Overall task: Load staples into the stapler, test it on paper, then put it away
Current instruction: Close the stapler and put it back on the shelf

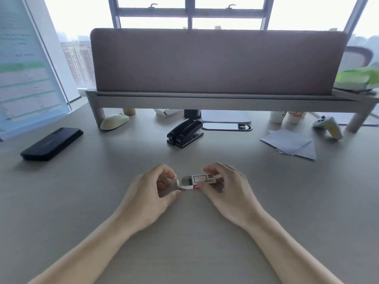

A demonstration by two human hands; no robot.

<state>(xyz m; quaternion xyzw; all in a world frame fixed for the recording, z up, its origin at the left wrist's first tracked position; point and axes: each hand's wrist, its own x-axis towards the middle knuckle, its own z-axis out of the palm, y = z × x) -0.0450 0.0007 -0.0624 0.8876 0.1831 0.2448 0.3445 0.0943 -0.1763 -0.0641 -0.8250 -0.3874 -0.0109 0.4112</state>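
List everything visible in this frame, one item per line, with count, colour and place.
staple box: 1, white with red print, near centre of the desk, flap open at its left end
stapler: 1, black, centre of the desk, past the box
paper sheets: small loose pile, white, right side
phone: 1, black, left side
mouse: 1, pale cream, by the shelf's left leg
game controller: 1, white with yellow, far right
cups: 2, white, one with red print, under the shelf at right
shelf: 1, grey, across the desk's back
divider panel: 1, brownish grey, on the shelf
desk: 1, light grey
left hand: at the box's open flap
right hand: pinching the box
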